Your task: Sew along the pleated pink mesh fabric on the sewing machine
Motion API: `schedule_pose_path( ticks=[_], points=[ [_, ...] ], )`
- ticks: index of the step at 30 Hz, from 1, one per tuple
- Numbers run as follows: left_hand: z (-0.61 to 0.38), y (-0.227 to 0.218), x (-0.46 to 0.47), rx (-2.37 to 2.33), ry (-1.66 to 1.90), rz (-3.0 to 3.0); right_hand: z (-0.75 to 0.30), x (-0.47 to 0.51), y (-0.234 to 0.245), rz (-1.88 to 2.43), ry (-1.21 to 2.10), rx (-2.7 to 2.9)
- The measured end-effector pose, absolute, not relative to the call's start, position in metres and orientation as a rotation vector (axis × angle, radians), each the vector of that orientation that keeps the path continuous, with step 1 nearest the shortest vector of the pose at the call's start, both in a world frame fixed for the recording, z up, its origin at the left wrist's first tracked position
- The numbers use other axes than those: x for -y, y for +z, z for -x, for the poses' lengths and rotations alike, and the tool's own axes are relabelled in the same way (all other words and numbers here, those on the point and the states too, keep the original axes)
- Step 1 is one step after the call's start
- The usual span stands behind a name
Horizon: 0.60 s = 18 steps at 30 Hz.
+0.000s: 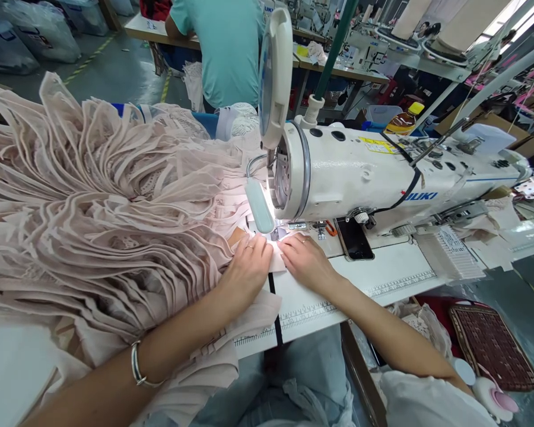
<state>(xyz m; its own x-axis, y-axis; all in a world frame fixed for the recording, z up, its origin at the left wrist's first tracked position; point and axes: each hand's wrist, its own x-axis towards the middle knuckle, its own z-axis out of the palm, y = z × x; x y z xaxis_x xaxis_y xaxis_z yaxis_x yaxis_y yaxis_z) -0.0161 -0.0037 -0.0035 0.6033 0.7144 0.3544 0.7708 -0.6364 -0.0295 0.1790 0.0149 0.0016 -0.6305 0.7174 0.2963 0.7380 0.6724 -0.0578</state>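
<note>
A white sewing machine (pixel 347 172) stands in front of me, its lamp lighting the needle area. My left hand (pixel 249 267) is closed on a small piece of pale pink fabric (pixel 277 262) just in front of the presser foot (pixel 275 235). From the other side my right hand (pixel 307 264) has its fingertips bent together at the fabric's right edge. The fingers partly cover the piece, so its far edge is hidden. Left of my left hand lies a large pile of pale pink garments (pixel 129 201), reaching close to the machine head.
On the machine bed's right lie a phone (pixel 355 238) and orange-handled scissors (pixel 330 228). A printed ruler strip (pixel 307 314) runs along the table's front edge. Behind the machine a person in a teal shirt (pixel 225 47) sits at another table. A woven brown seat (pixel 493 344) is at lower right.
</note>
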Motion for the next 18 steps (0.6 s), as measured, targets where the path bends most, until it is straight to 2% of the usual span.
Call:
schedule_pose_path(
  ticks=[5,9,13,18],
  points=[
    [0.013,0.003,0.008,1.178,-0.376,2.808,-0.173,-0.013,-0.001,1.113,-0.258,2.693],
    [0.002,-0.001,0.008,1.176,-0.349,2.860,-0.184,-0.023,0.000,1.109,-0.047,2.732],
    [-0.003,-0.006,0.004,1.217,-0.359,2.838,-0.190,-0.030,0.006,1.370,0.212,2.712],
    [-0.002,-0.008,0.001,1.123,-0.287,2.793,-0.191,-0.032,0.010,1.429,0.314,2.711]
  ],
)
